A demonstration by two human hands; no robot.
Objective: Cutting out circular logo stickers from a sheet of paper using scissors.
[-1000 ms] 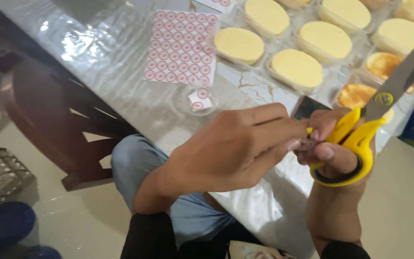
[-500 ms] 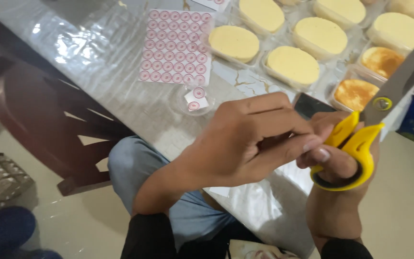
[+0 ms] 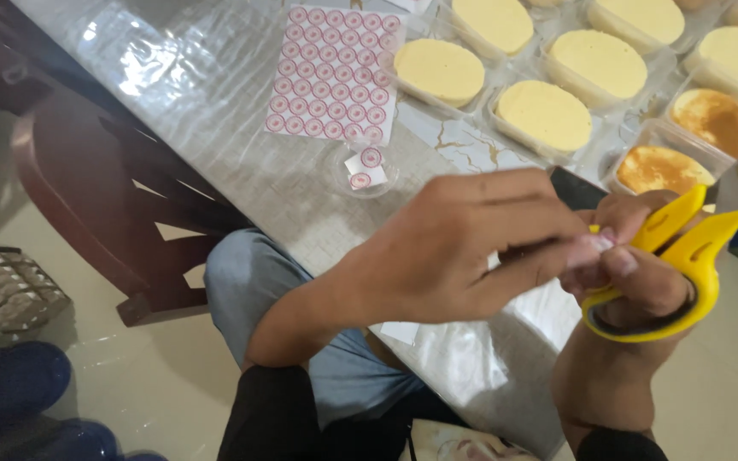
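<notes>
Two bare hands, left hand point(image 3: 463, 248) and right hand point(image 3: 634, 273); black sleeve cuffs at forearms, light blue trousers over knee.

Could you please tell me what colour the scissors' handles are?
Bright yellow; the scissors sit in the right hand, seen in the head view.

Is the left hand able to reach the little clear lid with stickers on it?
Probably yes. The left hand is up by the yellow scissors held in the right hand, and the small clear lid lies on the table just beyond, with nothing between them.
</notes>
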